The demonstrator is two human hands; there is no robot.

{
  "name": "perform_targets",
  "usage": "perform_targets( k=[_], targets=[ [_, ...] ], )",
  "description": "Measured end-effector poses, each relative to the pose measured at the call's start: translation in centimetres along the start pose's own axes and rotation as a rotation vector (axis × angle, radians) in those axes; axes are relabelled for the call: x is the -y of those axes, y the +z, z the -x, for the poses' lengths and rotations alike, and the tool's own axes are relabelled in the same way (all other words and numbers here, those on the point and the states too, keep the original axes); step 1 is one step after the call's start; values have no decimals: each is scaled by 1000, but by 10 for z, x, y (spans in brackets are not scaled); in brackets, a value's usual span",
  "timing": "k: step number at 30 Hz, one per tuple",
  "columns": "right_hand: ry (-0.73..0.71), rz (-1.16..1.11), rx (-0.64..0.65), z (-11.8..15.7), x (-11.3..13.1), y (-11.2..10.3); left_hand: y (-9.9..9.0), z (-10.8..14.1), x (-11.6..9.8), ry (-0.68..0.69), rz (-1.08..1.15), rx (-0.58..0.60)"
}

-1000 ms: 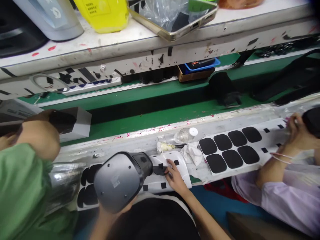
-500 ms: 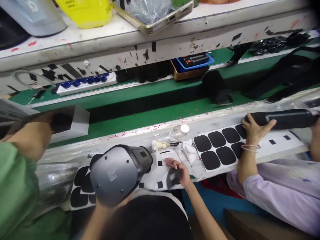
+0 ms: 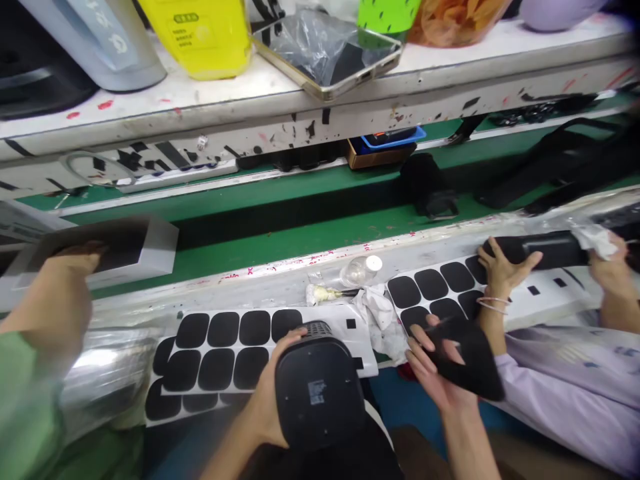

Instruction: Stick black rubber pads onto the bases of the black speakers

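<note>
Fingers of your left hand [image 3: 273,393] wrap the side of the dark grey housing [image 3: 319,390], which stands in front of your body at the near edge of the bench, its narrow ribbed end just over the white backing sheet [image 3: 363,347]. Your right hand [image 3: 433,373] is well apart from the left, off to the right, palm up with the fingers spread under a black foam pad [image 3: 467,363] that lies across them; the pad is clear of the bench and tilts down toward the right.

Left of the housing, the sheet carries two rows of black rounded pads [image 3: 235,347], with more of them on a lower sheet at the bench edge. A few small black squares sit on the bare part of the sheet beside the housing. Just beyond lie a crumpled white cloth [image 3: 377,310], a small clear bottle [image 3: 363,270] on its side and a yellowish wad.

To your right, a person in a lilac sleeve [image 3: 565,393] holds a long black part [image 3: 543,248] over a second sheet of pads [image 3: 435,287]. To your left, a person in a green sleeve [image 3: 25,400] reaches to a grey box [image 3: 150,243] on the green belt [image 3: 310,233]. Above, the white shelf [image 3: 280,100] holds a yellow container [image 3: 203,33] and a bagged tray.
</note>
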State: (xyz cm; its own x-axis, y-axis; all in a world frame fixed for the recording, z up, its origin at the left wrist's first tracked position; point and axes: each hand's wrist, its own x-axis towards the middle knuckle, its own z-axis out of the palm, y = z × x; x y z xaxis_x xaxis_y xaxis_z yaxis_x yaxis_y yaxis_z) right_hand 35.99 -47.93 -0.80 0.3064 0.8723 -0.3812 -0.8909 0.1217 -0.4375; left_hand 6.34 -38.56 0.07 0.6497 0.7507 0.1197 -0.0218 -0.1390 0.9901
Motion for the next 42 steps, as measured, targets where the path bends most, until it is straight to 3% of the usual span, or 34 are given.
perform_targets(
  k=[3, 6, 9, 12, 18, 22, 27, 34, 42],
  targets=[
    [-3, 421, -61, 29, 10, 48, 5, -3, 2, 44, -108, 102],
    [-100, 944, -72, 48, -1, 86, 14, -1, 1, 69, -154, 73],
    [-289, 1365, 43, 56, -19, 108, 24, 1, -4, 86, -197, 10],
    [-391, 1570, 172, 54, -28, 113, 33, 0, -10, 92, -247, -38],
    [-412, 1643, 258, 46, -22, 110, 39, -3, -16, 98, -296, -31],
    [-353, 1602, 256, 43, -21, 106, 38, 0, -26, -1, -313, 8],
    [-228, 1533, 202, 40, -24, 102, 48, 8, -42, -179, 24, -95],
    [-296, 1617, 196, 40, -24, 107, 60, -1, -46, -99, 96, -289],
    [-345, 1652, 220, 39, -23, 112, 56, -6, -47, -107, 181, -320]
  ],
)
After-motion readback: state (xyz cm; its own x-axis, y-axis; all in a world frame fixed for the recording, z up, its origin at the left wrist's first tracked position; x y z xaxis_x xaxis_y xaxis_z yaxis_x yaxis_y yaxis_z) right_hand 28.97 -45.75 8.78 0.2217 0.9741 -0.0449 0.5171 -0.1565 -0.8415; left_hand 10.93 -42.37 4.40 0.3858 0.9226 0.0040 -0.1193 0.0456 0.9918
